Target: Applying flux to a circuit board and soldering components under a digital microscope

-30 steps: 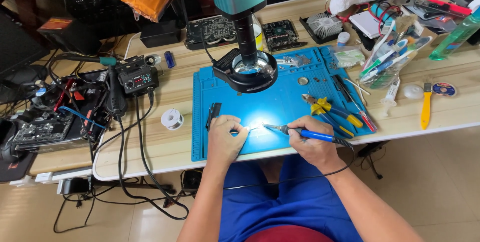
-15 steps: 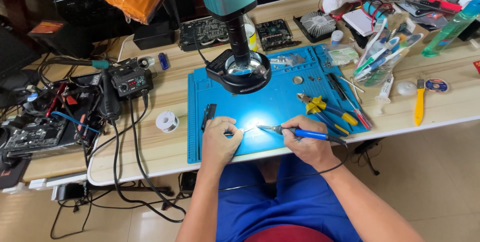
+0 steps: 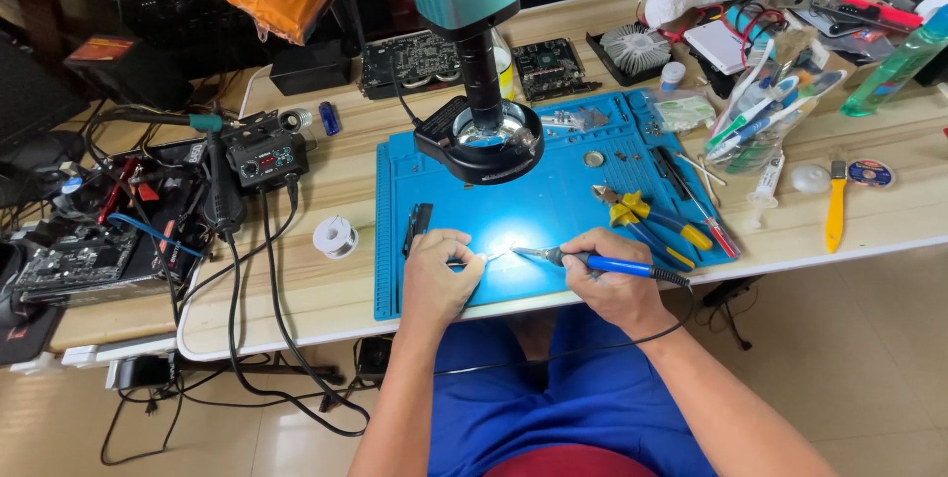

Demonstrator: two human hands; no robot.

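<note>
My right hand (image 3: 610,275) grips a blue-handled soldering iron (image 3: 583,261) whose tip points left at a brightly lit spot on the blue work mat (image 3: 553,205). My left hand (image 3: 441,279) rests on the mat and pinches a thin wire or tweezers (image 3: 474,260) that reaches the same lit spot. The tiny part at that spot is washed out by glare. A teal microscope with a ring light (image 3: 481,131) hangs just behind the hands.
Yellow-handled pliers (image 3: 642,215) and screwdrivers (image 3: 691,200) lie on the mat's right. A solder spool (image 3: 335,236) and a soldering station (image 3: 263,156) sit left, with cables and circuit boards (image 3: 79,255). A green bottle (image 3: 899,62) and yellow tool (image 3: 835,210) lie right.
Both hands stay at the lit spot on the mat. The view has shifted slightly; the iron's tip and the left hand's wire remain together.
</note>
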